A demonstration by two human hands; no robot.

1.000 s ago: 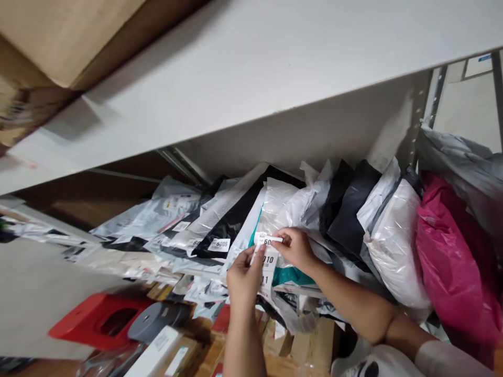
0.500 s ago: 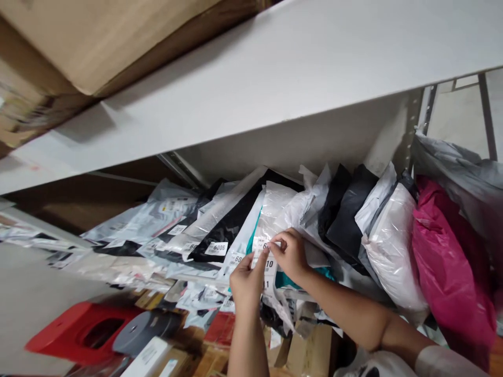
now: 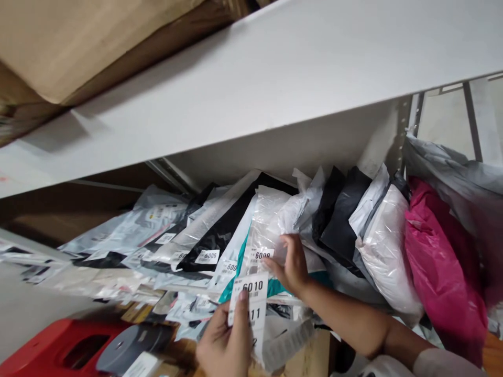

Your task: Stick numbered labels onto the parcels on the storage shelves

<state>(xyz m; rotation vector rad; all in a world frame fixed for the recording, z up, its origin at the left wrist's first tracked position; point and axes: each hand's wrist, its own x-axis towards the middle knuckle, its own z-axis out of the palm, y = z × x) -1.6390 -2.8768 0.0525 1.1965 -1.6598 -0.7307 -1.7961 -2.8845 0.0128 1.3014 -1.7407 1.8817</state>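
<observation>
My left hand (image 3: 228,337) pinches a strip of numbered barcode labels (image 3: 251,306) below the shelf's front edge; 6010 shows at its top, and its lower end curls away to the right. A label reading 6009 (image 3: 260,255) lies on a clear-and-white plastic mailer bag (image 3: 269,207). My right hand (image 3: 293,264) is at that label's right corner, thumb and forefinger apart, holding nothing I can see. Just left stand a black mailer bag labelled 6005 (image 3: 207,256) and a white one with a partly hidden label (image 3: 228,268). A teal bag (image 3: 241,246) shows behind the label strip.
More bags fill the shelf to the right, among them a dark one (image 3: 346,225), a white one (image 3: 393,251) and a pink one (image 3: 440,267). Overhead runs a white shelf board (image 3: 275,78) bearing cardboard boxes (image 3: 98,42). A red plastic stool (image 3: 51,345) stands low at left.
My left hand has drawn the label strip down, away from the bag. The 6009 label is now on the bag, and my right hand's fingers have spread apart beside it. The view shifted slightly.
</observation>
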